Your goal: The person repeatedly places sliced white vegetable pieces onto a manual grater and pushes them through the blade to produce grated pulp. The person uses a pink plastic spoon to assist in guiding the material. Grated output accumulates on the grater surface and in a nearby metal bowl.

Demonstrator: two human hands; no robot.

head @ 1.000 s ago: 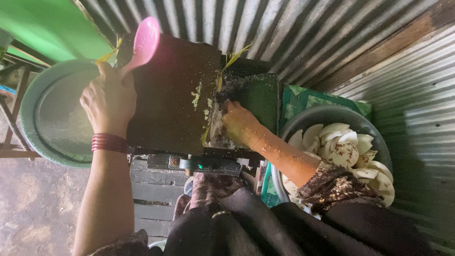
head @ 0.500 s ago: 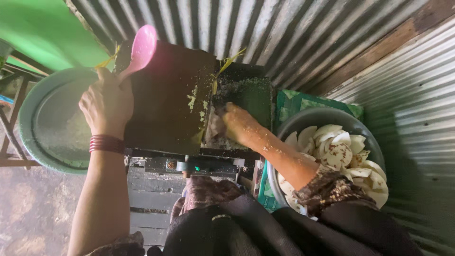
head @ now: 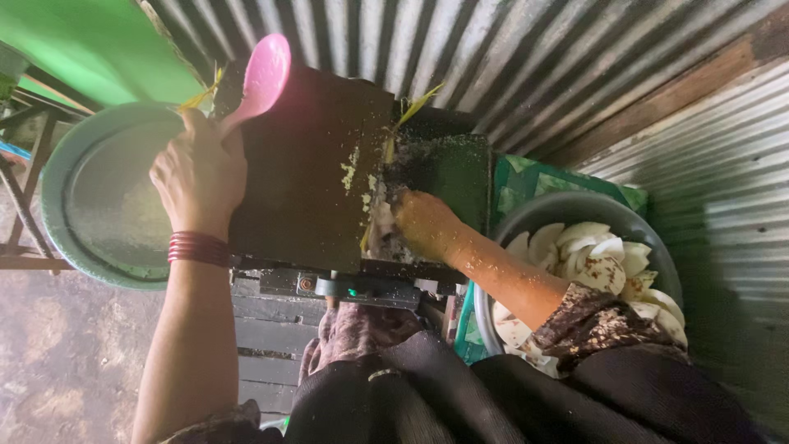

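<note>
Against the dark box of the grating machine (head: 312, 164), the left hand (head: 197, 168) has its fingers wrapped round the handle of a pink spoon (head: 261, 78), whose bowl points up past the machine's top edge. Just beside it, the right hand (head: 421, 222) presses into the machine's opening, speckled with pale shreds; whether its fingers grip anything I cannot tell. Left of the machine sits a round green tray (head: 90, 197). To the right, a grey basin (head: 575, 210) holds white coconut pieces (head: 604, 263), with corrugated metal sheeting (head: 526, 57) behind.
</note>
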